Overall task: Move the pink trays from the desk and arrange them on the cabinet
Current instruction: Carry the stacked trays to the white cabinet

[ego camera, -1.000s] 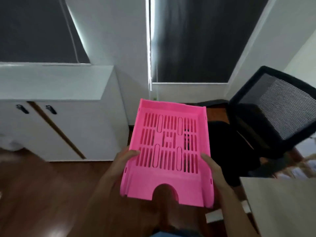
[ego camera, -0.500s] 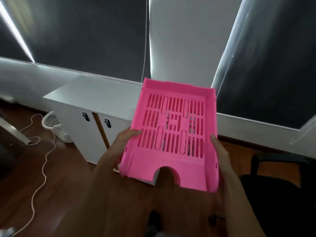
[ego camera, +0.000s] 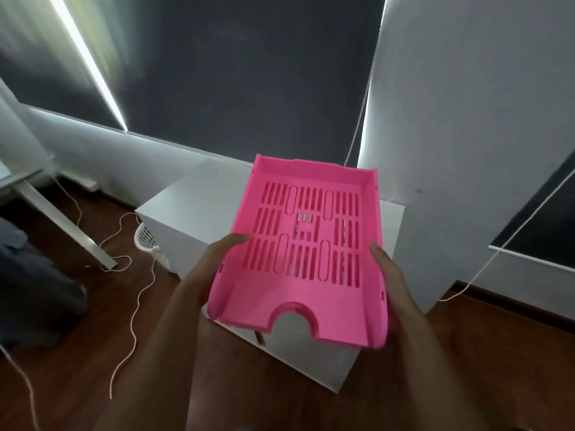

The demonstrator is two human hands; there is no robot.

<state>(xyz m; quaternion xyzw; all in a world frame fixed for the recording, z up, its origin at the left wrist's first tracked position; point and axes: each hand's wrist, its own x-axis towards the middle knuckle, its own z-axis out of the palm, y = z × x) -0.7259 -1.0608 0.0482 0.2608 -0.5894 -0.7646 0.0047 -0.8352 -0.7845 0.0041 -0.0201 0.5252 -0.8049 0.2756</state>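
Observation:
I hold one pink tray (ego camera: 305, 293) with a slotted floor and a half-round notch in its near edge. My left hand (ego camera: 214, 259) grips its left wall, thumb on the inside. My right hand (ego camera: 390, 275) grips its right wall. The tray hangs tilted in the air over the white cabinet (ego camera: 193, 209), covering most of the cabinet's top. The desk and any other pink trays are out of view.
A white mesh wastebasket (ego camera: 144, 241) stands left of the cabinet. White cords (ego camera: 133, 325) trail over the dark wood floor. A grey table leg (ego camera: 65, 225) slants at the far left. Dark roller blinds and a white wall column rise behind the cabinet.
The view has swung left and closer to the cabinet; the office chair is gone from sight. The tray, still in both hands, now sits over the cabinet top.

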